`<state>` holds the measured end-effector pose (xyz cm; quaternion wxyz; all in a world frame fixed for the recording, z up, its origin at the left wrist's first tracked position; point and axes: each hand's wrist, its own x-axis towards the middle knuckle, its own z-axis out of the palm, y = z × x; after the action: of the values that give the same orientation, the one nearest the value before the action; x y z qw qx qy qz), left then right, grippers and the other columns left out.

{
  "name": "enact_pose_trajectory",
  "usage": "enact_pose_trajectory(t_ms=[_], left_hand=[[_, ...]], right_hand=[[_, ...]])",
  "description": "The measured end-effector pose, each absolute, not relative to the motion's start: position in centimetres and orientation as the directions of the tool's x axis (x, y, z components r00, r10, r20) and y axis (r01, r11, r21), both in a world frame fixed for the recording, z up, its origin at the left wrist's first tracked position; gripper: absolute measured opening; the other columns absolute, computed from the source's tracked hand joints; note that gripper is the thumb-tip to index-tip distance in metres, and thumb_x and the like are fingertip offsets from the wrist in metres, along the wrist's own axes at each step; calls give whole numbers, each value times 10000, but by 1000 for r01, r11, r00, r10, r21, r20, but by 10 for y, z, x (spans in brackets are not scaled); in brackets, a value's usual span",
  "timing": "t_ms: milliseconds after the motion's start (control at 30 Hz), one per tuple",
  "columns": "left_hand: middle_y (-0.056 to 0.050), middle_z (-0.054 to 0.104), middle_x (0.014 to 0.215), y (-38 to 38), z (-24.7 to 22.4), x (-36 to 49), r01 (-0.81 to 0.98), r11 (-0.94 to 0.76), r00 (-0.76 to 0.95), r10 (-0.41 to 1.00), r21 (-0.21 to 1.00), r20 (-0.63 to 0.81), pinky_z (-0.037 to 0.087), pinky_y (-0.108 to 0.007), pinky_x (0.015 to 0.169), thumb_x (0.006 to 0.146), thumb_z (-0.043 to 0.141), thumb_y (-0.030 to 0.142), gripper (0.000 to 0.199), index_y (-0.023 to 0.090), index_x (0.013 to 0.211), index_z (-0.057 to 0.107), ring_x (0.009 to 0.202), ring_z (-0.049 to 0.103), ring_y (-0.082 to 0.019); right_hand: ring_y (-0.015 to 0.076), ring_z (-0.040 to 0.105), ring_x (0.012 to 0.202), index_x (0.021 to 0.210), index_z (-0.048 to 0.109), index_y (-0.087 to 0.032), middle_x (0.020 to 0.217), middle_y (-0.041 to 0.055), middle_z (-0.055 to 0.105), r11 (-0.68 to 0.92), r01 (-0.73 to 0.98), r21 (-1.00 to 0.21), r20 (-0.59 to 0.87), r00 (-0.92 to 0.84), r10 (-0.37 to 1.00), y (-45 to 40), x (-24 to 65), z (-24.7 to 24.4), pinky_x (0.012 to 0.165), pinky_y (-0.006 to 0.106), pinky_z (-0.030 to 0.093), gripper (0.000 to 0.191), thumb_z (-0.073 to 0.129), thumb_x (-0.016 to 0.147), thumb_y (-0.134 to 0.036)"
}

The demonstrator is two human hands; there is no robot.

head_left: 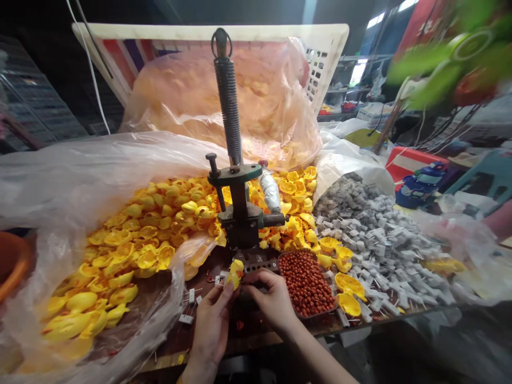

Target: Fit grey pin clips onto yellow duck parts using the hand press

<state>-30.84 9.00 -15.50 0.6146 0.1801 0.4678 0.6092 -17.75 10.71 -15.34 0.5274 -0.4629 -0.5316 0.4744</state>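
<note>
My left hand [214, 320] is closed on a small yellow plastic piece [235, 273], held upright in front of the press. Close to its right, my right hand [272, 298] has thumb and fingers pinched together near the press base; what is between them, if anything, is too small to make out. The dark metal hand press [240, 224] with its tall spring stands just beyond both hands. A tray of small red-brown balls [306, 282] lies to the right of my right hand. Several small white-grey blocks with metal pins [186, 319] lie left of my left hand.
Yellow shells [160, 224] are heaped on plastic film at the left and behind the press. Grey pinned blocks [372, 240] are piled at the right. A white crate [336, 48] with a filled bag leans behind. A green fan [460, 53] spins at upper right.
</note>
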Motion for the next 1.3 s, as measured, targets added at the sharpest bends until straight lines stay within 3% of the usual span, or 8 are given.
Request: enact_pose_trajectory(t_ms=[333,433,567,667,833,933,1100,1300], left_hand=[[-75,757,814,87,-156,-313,-547,215,-143,929,809,-343,541,-256,725,529,880,317,328,134,775,763,762,688,-180],[-87,758,890,94,-161,-319,-423,193,-168,944,886,-286,526,-288,808,544,866,351,373,153,845,771,862,681,-207],[-109,703,1051,119,-170,-326,-39,48,-175,983,998,-55,472,-368,938,614,800,408,421,161,952,761,1011,634,-252],[-97,642,1042,139,-172,-326,220,-82,-91,990,972,104,481,-384,920,692,719,410,372,175,978,751,995,621,-244],[-79,575,1038,150,-163,-324,476,-238,131,971,847,200,464,-377,944,791,598,266,234,199,971,732,1003,594,-222],[-87,563,1043,150,-159,-324,529,-304,195,952,792,235,466,-371,938,804,563,241,188,188,901,716,1012,588,-230],[-94,563,1035,151,-159,-323,577,-327,216,945,749,246,475,-366,918,794,537,201,171,187,850,697,999,586,-231],[-93,563,1023,150,-163,-321,534,-288,185,957,795,222,477,-364,893,761,561,213,144,181,802,695,953,586,-222]], right_hand=[[193,624,749,734,687,-178,765,37,691,-18,-71,-997,-16,-18,1000,104,-182,-163,722,303,499,51,691,703,-218],[204,606,795,810,663,-180,839,53,676,73,192,-979,65,-45,997,111,-181,-161,751,319,484,77,661,735,-165],[276,546,921,877,627,-163,981,117,610,113,763,-637,202,24,979,128,-181,-157,806,384,450,208,724,693,-155],[281,543,910,833,621,-160,974,129,592,66,860,-506,195,40,980,140,-166,-152,775,369,447,196,740,677,-168],[173,535,663,703,562,-166,705,45,579,129,569,-812,336,276,900,196,-106,-109,654,294,418,242,472,897,-277],[141,553,628,793,557,-164,717,27,591,125,102,-987,148,263,953,258,-96,-52,621,268,449,281,478,910,-407],[124,564,541,825,526,-171,653,-11,540,218,-113,-969,227,-70,971,291,-120,39,539,270,488,336,610,832,-496],[85,516,543,730,481,-210,572,-42,415,601,4,-800,600,49,798,165,-129,39,515,215,439,370,528,873,-548]])
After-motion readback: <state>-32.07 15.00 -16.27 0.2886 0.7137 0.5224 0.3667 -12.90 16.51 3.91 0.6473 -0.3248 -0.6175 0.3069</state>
